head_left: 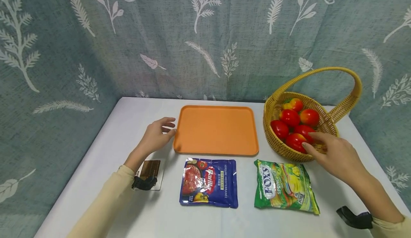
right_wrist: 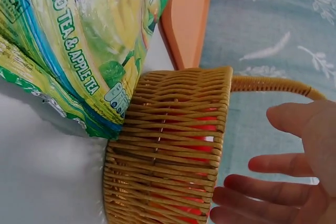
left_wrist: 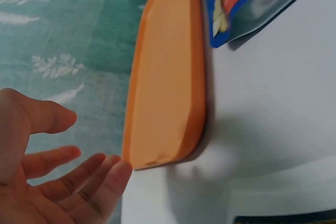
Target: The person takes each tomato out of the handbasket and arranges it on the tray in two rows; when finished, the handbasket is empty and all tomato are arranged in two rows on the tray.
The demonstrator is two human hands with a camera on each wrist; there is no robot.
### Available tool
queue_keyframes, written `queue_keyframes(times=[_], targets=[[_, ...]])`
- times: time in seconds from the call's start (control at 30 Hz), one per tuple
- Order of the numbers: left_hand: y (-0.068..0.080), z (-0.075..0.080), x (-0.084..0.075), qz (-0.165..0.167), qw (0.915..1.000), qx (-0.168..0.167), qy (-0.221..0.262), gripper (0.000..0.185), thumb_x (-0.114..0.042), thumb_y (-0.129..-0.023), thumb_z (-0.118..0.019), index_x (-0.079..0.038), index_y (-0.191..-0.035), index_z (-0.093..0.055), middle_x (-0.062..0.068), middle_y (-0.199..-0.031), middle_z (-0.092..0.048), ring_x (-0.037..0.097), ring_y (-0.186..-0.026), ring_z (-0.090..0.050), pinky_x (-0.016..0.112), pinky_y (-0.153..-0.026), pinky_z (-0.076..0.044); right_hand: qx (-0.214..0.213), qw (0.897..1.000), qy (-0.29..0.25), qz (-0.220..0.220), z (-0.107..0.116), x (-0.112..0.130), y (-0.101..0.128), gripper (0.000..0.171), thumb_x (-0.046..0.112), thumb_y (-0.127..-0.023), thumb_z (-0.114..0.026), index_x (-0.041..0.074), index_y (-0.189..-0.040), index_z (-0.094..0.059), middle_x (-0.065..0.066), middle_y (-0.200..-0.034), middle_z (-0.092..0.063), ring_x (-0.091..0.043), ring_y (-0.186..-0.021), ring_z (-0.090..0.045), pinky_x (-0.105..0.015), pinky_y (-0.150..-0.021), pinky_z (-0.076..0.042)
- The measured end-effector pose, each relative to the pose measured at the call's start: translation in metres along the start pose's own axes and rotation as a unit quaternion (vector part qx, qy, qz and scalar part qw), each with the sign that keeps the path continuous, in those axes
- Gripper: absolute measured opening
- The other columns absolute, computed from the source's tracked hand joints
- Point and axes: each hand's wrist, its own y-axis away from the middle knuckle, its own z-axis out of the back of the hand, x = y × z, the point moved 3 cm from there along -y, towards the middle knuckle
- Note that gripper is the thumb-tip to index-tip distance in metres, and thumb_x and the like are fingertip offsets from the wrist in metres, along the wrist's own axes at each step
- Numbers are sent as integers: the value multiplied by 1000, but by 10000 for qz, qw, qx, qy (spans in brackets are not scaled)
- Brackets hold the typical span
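A: Nearest me, the green candy bag (head_left: 285, 187) and blue sauce pouch (head_left: 209, 187). Right hand (head_left: 335, 155), fingers loose, holding nothing, hovers at the wicker basket (head_left: 324, 125) rim over the red fruit (head_left: 294, 141).

B: Left hand (head_left: 156, 137)?

A: Relaxed beside the orange tray (head_left: 216, 129). The fruit looks smooth and probably rolls, so I'd cup it from above.

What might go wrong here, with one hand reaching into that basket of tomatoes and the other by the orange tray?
The right hand reaches over the rim of the basket; pressing that rim might tip the basket and spill the tomatoes. They lie piled together, so lifting one may set others rolling. The left hand touches the corner of the tray; a nudge might slide it toward the basket.
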Motion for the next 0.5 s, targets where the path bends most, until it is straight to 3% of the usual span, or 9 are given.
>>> queue_keyframes(times=[0.23,0.5], targets=[[-28,-7,10,495,9967,259,583,48,-12,-96,-62,2,-142,-52,23,-124,-64,36,-105,-67,32,-65,-61,370,9990,104,-229,-4,-5,-2,50,36,-92,-72,-8,-115,-69,-26,-101,-70,-42,-83,-66,-59,-64,-54],[-43,-9,16,1039,9939,188,322,48,-10,-94,-64,2,-139,-53,24,-117,-65,29,-77,-70,28,-58,-58,543,9978,187,-337,-5,-7,-6,52,40,-92,-70,-6,-116,-69,-23,-99,-71,-40,-83,-66,-55,-60,-54]])
